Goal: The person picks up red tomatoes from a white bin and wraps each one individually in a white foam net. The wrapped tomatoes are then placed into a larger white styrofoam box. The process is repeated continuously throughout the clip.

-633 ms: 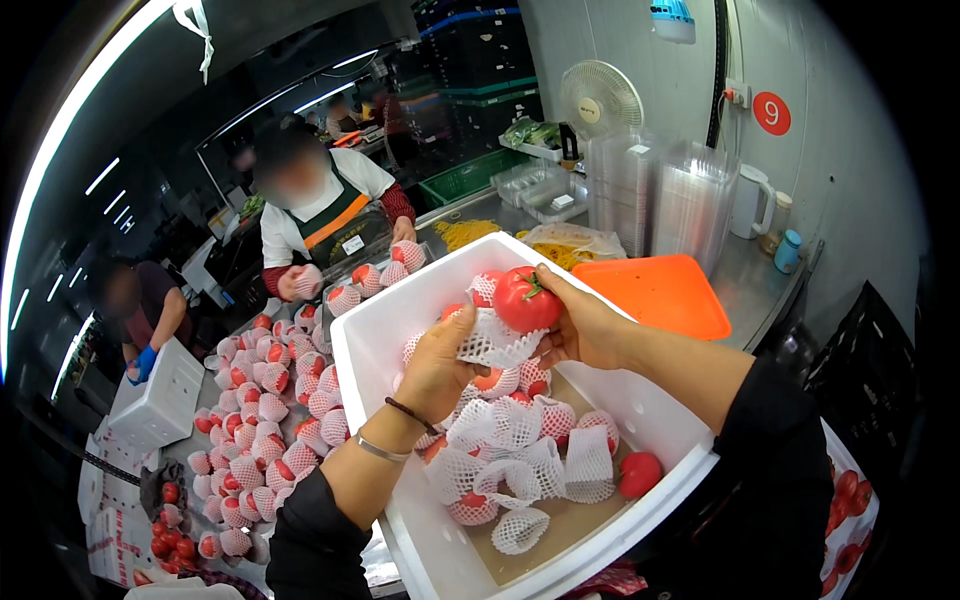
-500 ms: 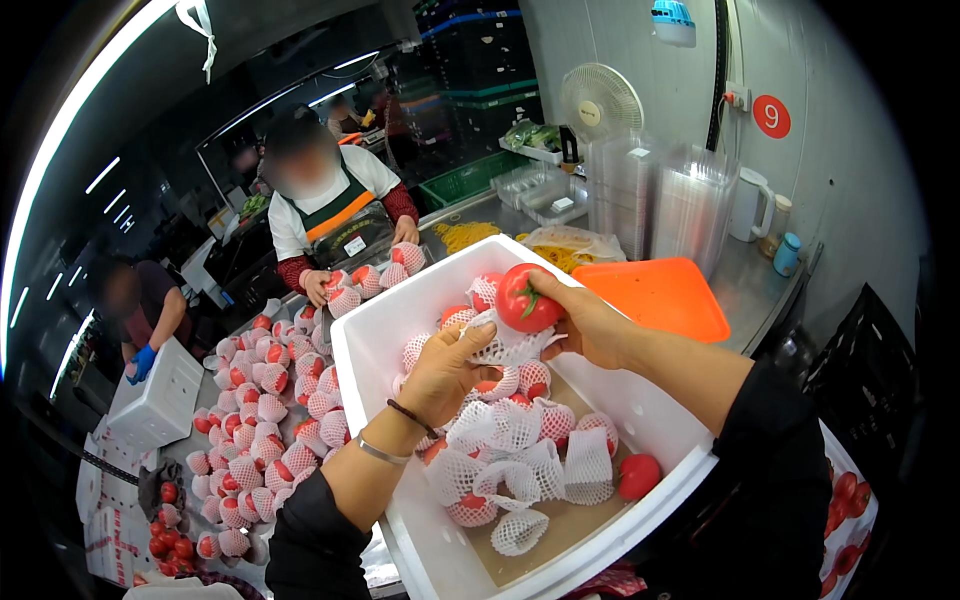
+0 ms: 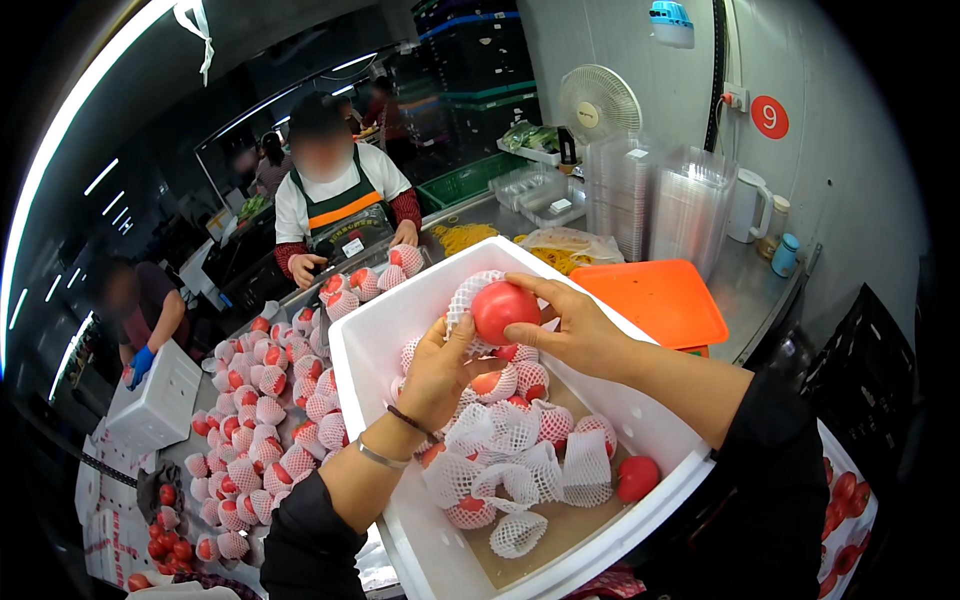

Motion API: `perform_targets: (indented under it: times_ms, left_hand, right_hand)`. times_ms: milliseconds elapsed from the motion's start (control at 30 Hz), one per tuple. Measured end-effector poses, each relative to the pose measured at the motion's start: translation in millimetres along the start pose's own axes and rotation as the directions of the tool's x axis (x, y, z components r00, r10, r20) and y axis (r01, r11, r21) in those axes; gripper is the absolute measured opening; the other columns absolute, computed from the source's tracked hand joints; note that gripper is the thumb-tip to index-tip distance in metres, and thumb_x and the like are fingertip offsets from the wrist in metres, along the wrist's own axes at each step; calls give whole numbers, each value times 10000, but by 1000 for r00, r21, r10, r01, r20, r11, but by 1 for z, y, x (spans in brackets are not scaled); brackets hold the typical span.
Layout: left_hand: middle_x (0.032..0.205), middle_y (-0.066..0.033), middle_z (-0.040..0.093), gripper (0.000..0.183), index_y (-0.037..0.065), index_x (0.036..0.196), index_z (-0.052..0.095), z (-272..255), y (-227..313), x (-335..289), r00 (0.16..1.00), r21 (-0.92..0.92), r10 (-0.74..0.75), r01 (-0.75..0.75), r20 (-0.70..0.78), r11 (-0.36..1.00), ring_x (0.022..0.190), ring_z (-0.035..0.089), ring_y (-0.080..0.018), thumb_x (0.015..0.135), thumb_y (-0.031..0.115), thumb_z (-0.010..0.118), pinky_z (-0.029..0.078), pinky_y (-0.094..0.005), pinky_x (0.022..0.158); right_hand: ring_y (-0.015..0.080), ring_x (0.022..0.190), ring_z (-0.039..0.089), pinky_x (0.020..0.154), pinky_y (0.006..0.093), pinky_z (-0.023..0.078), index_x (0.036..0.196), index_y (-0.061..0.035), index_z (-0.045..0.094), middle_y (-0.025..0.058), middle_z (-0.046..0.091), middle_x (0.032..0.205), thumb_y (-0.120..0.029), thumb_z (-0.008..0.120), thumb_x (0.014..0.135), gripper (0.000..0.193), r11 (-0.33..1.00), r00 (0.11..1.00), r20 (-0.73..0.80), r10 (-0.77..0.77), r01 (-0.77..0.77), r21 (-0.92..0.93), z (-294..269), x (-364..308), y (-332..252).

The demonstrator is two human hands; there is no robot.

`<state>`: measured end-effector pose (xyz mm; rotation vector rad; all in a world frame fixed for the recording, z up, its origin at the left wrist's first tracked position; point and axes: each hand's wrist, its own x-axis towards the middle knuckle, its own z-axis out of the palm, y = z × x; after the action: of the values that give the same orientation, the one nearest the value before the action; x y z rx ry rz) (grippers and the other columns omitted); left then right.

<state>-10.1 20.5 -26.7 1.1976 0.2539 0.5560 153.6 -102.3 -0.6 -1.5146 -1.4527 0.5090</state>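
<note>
A red tomato [image 3: 506, 313] is held above a white foam box [image 3: 362, 372] between my two hands. My right hand [image 3: 570, 325] grips it from the right, fingers over the top and thumb across the front. My left hand [image 3: 440, 370] is closed on a white foam net sleeve [image 3: 468, 291], which lies against the tomato's left and upper side. Inside the box are several tomatoes in foam nets [image 3: 556, 422], loose empty foam nets [image 3: 588, 466] and one bare tomato [image 3: 637, 478] in the near right corner.
Left of the box, many netted tomatoes [image 3: 262, 410] cover the table. Across it stands a person in an apron [image 3: 345, 212]; another, blue-gloved, is beside a white box [image 3: 155, 395]. An orange tray [image 3: 655, 303], clear plastic containers [image 3: 690, 215] and a fan [image 3: 600, 103] stand at the right back.
The tomato has turned, its green stem now out of sight, and the foam net has come up around its left side. The person opposite has drawn a hand back from the netted tomatoes.
</note>
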Motion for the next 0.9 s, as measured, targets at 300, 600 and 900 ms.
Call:
perform_targets:
  times_ms: [300, 600, 900]
  left_hand:
    - [1157, -109, 567, 309, 27, 1214, 447, 5, 2, -1, 991, -13, 119, -120, -61, 993, 1026, 601, -232, 976, 222, 470, 546, -381, 819]
    - [1248, -99, 493, 400, 79, 1230, 328, 17, 1, -10, 999, 0, -5, 5, 40, 1000, 1010, 588, -226, 986, 390, 390, 528, -433, 836]
    - [1029, -42, 613, 655, 140, 1149, 512, -7, 2, 5, 984, -188, -173, 179, 50, 966, 904, 597, -162, 824, 705, 450, 487, -341, 648]
  right_hand:
    - [339, 1064, 490, 869, 387, 466, 1245, -63, 424, 194, 432, 1136, -279, 795, 656, 729, 937, 944, -124, -306, 275, -216, 15, -3, 5]
    - [205, 942, 557, 789, 316, 493, 1222, 1, 433, 144, 480, 1089, -314, 842, 656, 766, 977, 968, -238, -81, 30, -213, 19, -2, -1]
    - [74, 697, 557, 628, 228, 483, 1052, -25, 574, 19, 595, 816, -163, 590, 916, 194, 882, 999, 4, 50, -46, 468, 10, -1, -9]
